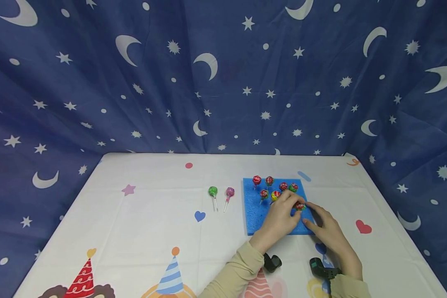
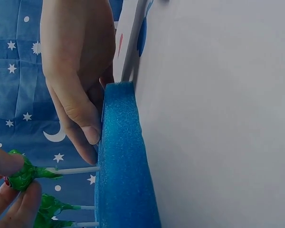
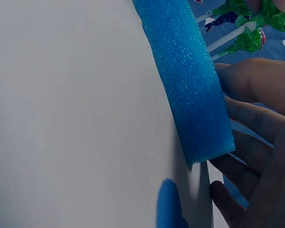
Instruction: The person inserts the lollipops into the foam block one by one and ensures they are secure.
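In my left hand [image 1: 281, 215] a lollipop [image 2: 23, 173] in a green wrapper is pinched by its head between thumb and fingers. Its white stick [image 2: 76, 170] stands out from the face of a blue foam board [image 1: 258, 215], and its lower end meets the foam. Around the board's right edge lies my right hand [image 1: 328, 229], with its thumb and fingers extended and touching the foam near the corner. Several upright lollipops [image 1: 270, 181] with red, green and yellow wrappers stand in the board's far half. My left hand hides part of the board.
Left of the board, a green lollipop [image 1: 213, 191] and a pink lollipop [image 1: 229, 192] lie on the white printed tablecloth [image 1: 152, 223]. A dark blue curtain [image 1: 223, 103] with moons and stars hangs behind the table. Black wrist cameras [image 1: 272, 263] are worn at both wrists.
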`<state>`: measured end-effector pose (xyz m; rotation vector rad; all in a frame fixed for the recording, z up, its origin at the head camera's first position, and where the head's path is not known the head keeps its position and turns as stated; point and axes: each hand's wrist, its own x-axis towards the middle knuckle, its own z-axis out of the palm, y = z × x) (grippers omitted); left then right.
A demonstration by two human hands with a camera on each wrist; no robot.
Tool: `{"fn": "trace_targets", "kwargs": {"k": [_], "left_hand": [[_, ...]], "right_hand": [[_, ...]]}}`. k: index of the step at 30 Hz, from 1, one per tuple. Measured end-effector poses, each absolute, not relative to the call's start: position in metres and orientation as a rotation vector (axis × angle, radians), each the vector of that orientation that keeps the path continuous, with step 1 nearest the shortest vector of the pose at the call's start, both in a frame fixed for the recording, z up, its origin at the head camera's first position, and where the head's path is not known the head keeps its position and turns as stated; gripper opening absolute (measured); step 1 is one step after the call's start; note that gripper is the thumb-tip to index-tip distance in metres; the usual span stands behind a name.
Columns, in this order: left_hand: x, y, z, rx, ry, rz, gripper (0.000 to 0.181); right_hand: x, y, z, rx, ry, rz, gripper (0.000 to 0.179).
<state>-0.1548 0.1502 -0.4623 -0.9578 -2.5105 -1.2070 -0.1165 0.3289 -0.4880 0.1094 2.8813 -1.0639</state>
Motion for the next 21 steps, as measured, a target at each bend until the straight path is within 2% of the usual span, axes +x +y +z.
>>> {"fn": "trace_targets", "kwargs": {"k": [21], "left_hand": [[-0.1529, 0.1514, -0.4667, -0.925, -2.526, -1.168, 0.023]], "right_hand": [[-0.1167, 0.3281, -0.4876, 0.114, 2.885, -1.065, 0.065]]}}
